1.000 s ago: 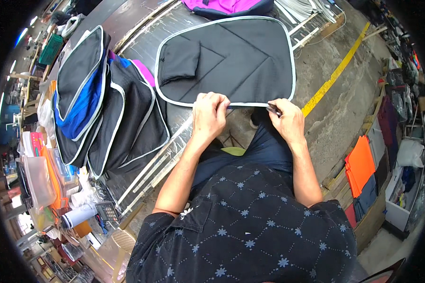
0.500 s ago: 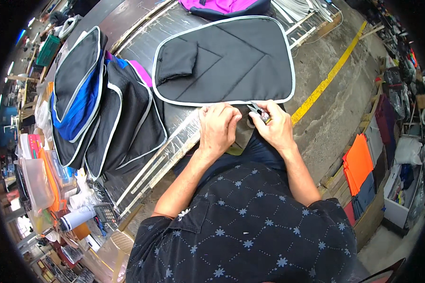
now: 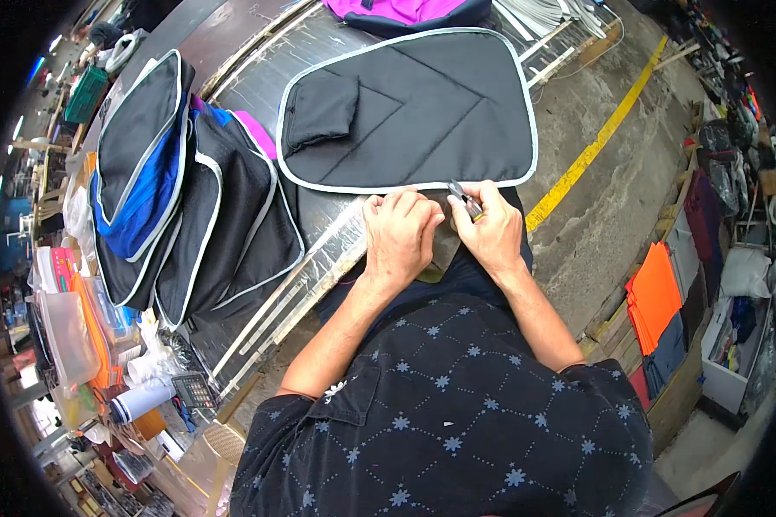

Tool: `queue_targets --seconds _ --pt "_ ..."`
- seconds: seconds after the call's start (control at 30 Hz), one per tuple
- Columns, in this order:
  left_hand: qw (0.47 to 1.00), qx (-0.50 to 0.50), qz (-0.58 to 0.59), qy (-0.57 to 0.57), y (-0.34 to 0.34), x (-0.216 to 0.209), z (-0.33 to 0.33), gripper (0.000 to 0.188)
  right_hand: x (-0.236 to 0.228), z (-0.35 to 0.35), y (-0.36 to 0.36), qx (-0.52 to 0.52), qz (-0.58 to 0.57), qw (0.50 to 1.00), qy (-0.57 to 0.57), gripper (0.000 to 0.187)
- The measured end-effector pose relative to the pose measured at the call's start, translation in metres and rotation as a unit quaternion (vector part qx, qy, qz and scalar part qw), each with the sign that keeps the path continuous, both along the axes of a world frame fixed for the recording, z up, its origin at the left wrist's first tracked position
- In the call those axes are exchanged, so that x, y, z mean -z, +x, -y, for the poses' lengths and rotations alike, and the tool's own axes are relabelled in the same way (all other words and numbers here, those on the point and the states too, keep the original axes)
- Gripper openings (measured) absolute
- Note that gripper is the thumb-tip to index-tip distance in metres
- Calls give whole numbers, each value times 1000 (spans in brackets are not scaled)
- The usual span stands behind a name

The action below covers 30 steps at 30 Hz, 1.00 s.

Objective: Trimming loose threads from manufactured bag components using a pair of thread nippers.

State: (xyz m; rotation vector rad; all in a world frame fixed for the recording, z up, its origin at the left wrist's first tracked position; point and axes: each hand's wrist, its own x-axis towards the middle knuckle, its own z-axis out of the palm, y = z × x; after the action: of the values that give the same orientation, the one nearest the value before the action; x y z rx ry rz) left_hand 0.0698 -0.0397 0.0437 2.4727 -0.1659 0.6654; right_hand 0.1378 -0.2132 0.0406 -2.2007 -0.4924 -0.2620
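A black padded fabric panel (image 3: 431, 129) with pale grey edging and stitched angled lines lies in front of me, a small black pocket (image 3: 323, 112) on its left part. My left hand (image 3: 397, 233) has its fingers curled and closed at the panel's near edge, pinching the edging there. Just right of it, my right hand (image 3: 494, 233) is closed around small dark thread snips (image 3: 466, 201). The snips' tips point up and left at the edging and their blades look together. The snips' handles are mostly hidden in my fingers.
Black and blue bag pieces (image 3: 203, 215) with grey edging are heaped at left on the table. A purple bag part (image 3: 405, 13) lies at the far edge. Lower left are a calculator (image 3: 195, 390) and a plastic bin (image 3: 69, 336). Orange fabric (image 3: 653, 289) sits at right.
My right hand has moved slightly left and up toward my left hand. The snips' blades, apart before, now look together. The panel has barely shifted.
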Motion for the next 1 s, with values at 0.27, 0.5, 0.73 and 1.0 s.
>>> queue_targets --seconds 0.27,0.5,0.73,1.0 --pt "1000 4 -13 -12 0 3 2 10 11 0 -1 -11 33 999 -1 19" --pt "999 11 -16 -25 -2 6 1 9 20 2 2 -22 52 998 10 19" --pt "990 40 -19 -130 -13 0 -16 12 11 1 0 -40 47 995 84 35" --pt "992 -106 52 -37 14 -4 -53 11 19 9 3 -54 6 998 27 43"
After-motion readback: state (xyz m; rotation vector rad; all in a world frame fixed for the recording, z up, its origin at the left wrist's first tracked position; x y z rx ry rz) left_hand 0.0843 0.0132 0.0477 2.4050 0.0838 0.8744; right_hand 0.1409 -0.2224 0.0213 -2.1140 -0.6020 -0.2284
